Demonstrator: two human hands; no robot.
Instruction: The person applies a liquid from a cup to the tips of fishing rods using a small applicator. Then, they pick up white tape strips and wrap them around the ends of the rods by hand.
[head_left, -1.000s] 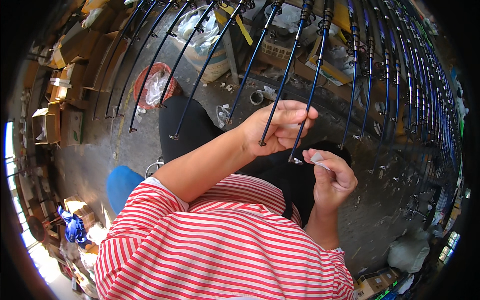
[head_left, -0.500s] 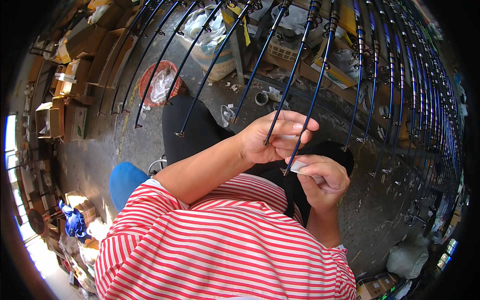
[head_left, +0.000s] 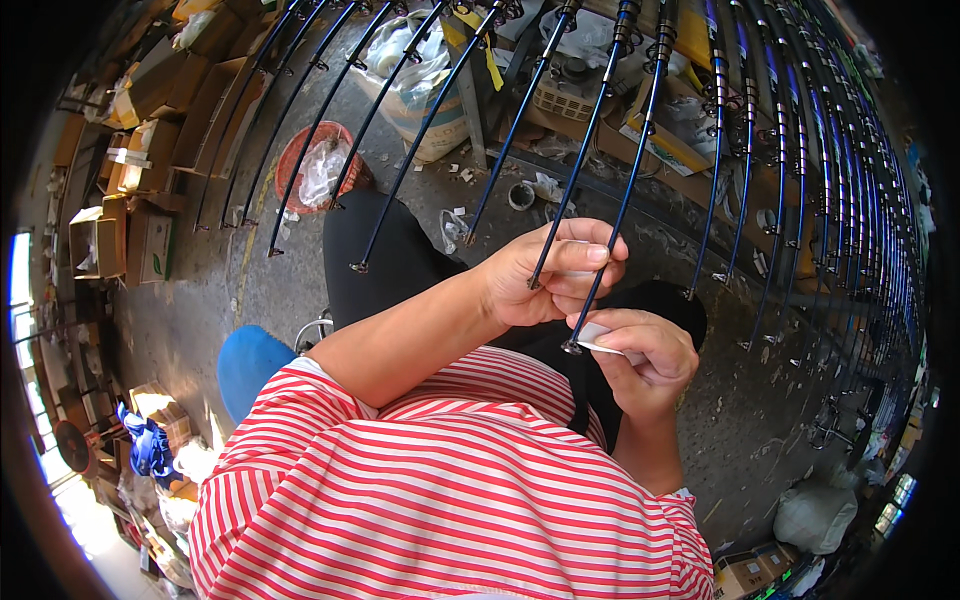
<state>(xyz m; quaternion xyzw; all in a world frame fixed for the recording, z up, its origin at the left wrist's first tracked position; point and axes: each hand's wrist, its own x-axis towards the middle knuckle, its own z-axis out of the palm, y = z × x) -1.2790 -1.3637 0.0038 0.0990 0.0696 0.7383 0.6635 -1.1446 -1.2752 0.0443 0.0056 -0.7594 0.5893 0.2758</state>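
Slender dark-blue fishing rods hang in a row, their thin ends pointing toward me. My left hand [head_left: 562, 262] has its thumb and fingers closed on one fishing rod [head_left: 627, 187] a little above its tip ring [head_left: 571, 347]. A neighbouring rod [head_left: 566, 195] runs across the same hand, its end resting by the palm. Close to the held rod's tip, my right hand [head_left: 648, 362] pinches a small folded white piece [head_left: 597, 337], paper or cloth, against the rod. The fingers partly cover this piece.
More rods [head_left: 850, 210] crowd the right side. A red basket [head_left: 284, 178] with plastic waste and a large sack [head_left: 440, 135] stand on the littered floor ahead. Cardboard boxes [head_left: 155, 245] pile up at left. A blue seat [head_left: 250, 370] lies beside me.
My left fingers have shifted slightly left with the rod, and its tip ring has turned a little. The right hand keeps its pinch in nearly the same place.
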